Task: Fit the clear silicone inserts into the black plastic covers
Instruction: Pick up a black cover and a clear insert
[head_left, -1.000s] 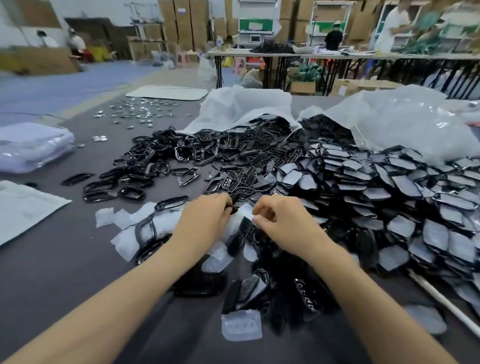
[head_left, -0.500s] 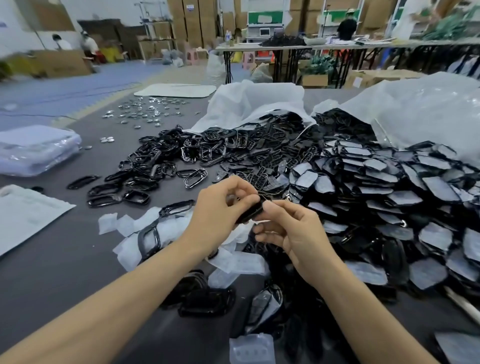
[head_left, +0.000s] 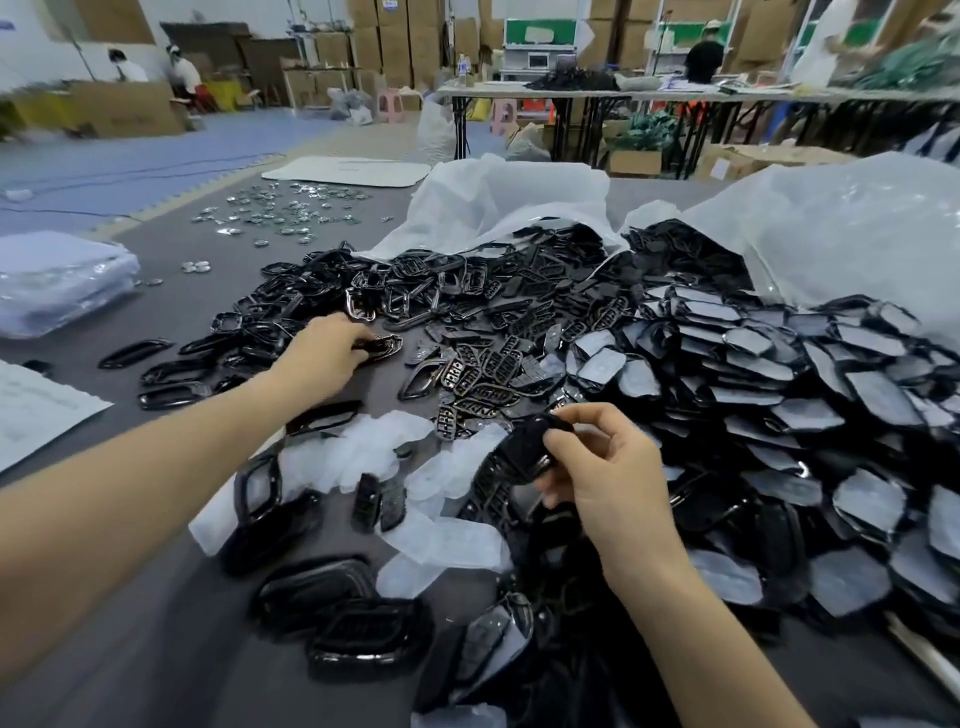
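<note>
Your right hand (head_left: 608, 467) sits at about 5 o'clock from the middle of the view, raised above the clutter. It pinches a black cover (head_left: 522, 449) between thumb and forefinger, and the other fingers curl loosely below. The cover hangs tilted, just left of your fingers.

Your left hand (head_left: 324, 356) is stretched out toward 10 o'clock, well apart from the right. Its fingers are curled over the near end of a glossy black frame (head_left: 384, 344) at the edge of a heap of black frames (head_left: 291, 312). You cannot tell whether that frame is off the table.

The clear silicone inserts (head_left: 358, 452) lie loose on the dark table (head_left: 156, 649) between your forearms, around 6 to 7 o'clock. Some overlap, and several black parts lie on and among them.

At 3 o'clock a large heap of film-faced covers (head_left: 779, 395) spills from a white plastic bag (head_left: 857, 234). A second white bag (head_left: 509, 202) lies open at 12 o'clock. Slotted black pieces (head_left: 483, 369) are scattered in front of it, just beyond your right hand.

Farther off at 11 o'clock, small shiny metal discs (head_left: 291, 208) are strewn over the table. A stack of clear-wrapped packs (head_left: 57, 280) sits at 9 o'clock, with a white sheet (head_left: 36, 410) just nearer to you.
</note>
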